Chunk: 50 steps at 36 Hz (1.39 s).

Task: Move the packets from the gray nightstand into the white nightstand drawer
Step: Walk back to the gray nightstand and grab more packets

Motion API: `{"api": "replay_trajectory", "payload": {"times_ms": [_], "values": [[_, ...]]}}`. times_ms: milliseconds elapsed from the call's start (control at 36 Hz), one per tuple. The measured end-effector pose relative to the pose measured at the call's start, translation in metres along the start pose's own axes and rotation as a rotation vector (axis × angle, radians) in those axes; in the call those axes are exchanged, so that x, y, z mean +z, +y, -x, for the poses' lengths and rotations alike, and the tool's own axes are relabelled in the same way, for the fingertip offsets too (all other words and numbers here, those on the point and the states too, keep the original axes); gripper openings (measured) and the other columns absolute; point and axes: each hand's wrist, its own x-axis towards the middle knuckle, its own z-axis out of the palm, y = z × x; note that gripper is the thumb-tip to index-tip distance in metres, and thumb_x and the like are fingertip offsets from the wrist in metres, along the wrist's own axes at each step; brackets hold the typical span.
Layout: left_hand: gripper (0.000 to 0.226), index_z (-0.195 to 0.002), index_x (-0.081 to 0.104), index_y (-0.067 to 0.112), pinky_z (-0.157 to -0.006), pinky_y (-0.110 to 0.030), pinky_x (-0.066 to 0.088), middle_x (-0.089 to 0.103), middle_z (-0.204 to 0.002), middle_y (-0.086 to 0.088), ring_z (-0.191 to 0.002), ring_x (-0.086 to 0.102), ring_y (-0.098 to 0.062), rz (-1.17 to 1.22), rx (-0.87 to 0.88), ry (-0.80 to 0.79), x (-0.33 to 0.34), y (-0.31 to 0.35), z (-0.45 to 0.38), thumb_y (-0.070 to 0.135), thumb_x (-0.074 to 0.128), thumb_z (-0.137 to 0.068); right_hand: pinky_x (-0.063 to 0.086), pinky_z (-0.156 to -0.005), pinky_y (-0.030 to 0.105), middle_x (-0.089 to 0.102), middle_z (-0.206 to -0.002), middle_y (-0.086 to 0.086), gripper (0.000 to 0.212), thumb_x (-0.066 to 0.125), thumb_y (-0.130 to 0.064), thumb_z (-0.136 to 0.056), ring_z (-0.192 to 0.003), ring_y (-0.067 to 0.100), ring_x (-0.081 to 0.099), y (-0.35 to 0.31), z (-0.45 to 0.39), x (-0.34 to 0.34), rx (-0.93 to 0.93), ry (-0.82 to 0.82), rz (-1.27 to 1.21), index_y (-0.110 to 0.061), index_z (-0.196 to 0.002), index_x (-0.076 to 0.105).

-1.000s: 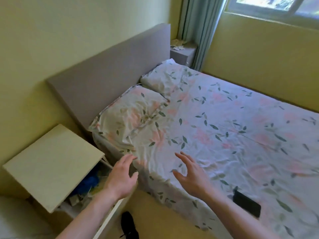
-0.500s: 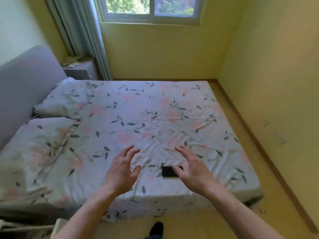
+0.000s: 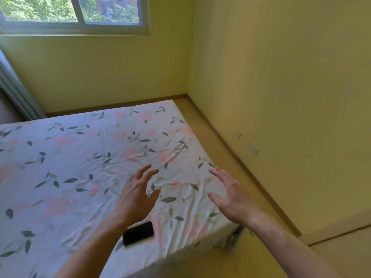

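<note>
Neither nightstand nor any packet is in the head view. My left hand [image 3: 138, 193] hovers above the flowered bed sheet [image 3: 66, 169] with its fingers spread and holds nothing. My right hand [image 3: 230, 195] hovers over the bed's near right corner, fingers also spread and empty. Both forearms reach in from the bottom of the view.
A black phone [image 3: 138, 233] lies on the sheet just below my left wrist. A strip of wooden floor [image 3: 226, 157] runs between the bed and the yellow wall on the right. A window [image 3: 76, 11] sits at the top left, with a curtain [image 3: 14, 89] beside it.
The view has swung right, away from the white nightstand, the pillows and the gray nightstand, toward the bed's far corner. Both hands stay raised and empty.
</note>
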Motion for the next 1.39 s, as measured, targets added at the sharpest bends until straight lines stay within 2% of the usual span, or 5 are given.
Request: {"api": "replay_trajectory", "payload": {"times_ms": [250, 528, 972, 1167, 1389], "values": [[0.056, -0.144, 0.044, 0.038, -0.121, -0.041, 0.026, 0.027, -0.162, 0.009, -0.148, 0.027, -0.020, 0.000, 0.210, -0.073, 0.062, 0.115, -0.125, 0.041, 0.065, -0.092, 0.023, -0.120, 0.029, 0.018, -0.164, -0.021, 0.063, 0.059, -0.045, -0.098, -0.152, 0.005, 0.017, 0.087, -0.039, -0.098, 0.116, 0.081, 0.023, -0.042, -0.154, 0.030], [0.057, -0.142, 0.041, 0.044, -0.111, -0.042, 0.040, 0.025, -0.162, 0.015, -0.143, 0.036, -0.017, -0.069, 0.263, -0.059, 0.124, 0.210, -0.223, 0.048, 0.062, -0.090, 0.027, -0.120, 0.030, 0.020, -0.164, -0.018, 0.066, 0.062, -0.041, -0.097, -0.150, 0.008, 0.022, 0.193, -0.104, -0.178, 0.130, 0.090, 0.000, -0.041, -0.155, 0.030], [0.059, -0.144, 0.041, 0.040, -0.119, -0.046, 0.031, 0.025, -0.163, 0.010, -0.147, 0.031, -0.020, -0.095, -0.014, 0.047, 0.241, 0.352, -0.339, 0.046, 0.066, -0.091, 0.018, -0.119, 0.022, 0.026, -0.163, -0.012, 0.066, 0.065, -0.037, -0.095, -0.150, 0.006, 0.024, 0.389, -0.241, -0.328, -0.036, -0.035, 0.039, -0.034, -0.154, 0.035], [0.059, -0.143, 0.043, 0.042, -0.117, -0.045, 0.033, 0.027, -0.161, 0.014, -0.144, 0.036, -0.020, -0.113, -0.154, 0.153, 0.239, 0.370, -0.381, 0.046, 0.068, -0.089, 0.016, -0.119, 0.021, 0.027, -0.163, -0.012, 0.067, 0.066, -0.037, -0.094, -0.150, 0.005, 0.022, 0.392, -0.333, -0.358, -0.202, -0.125, 0.014, -0.036, -0.154, 0.034], [0.058, -0.143, 0.042, 0.043, -0.118, -0.044, 0.028, 0.025, -0.162, 0.014, -0.146, 0.031, -0.019, -0.085, -0.300, 0.250, 0.224, 0.352, -0.469, 0.046, 0.066, -0.090, 0.021, -0.124, 0.033, 0.026, -0.164, -0.011, 0.068, 0.066, -0.037, -0.094, -0.151, 0.007, 0.022, 0.357, -0.472, -0.371, -0.380, -0.210, 0.020, -0.036, -0.154, 0.033]]}}
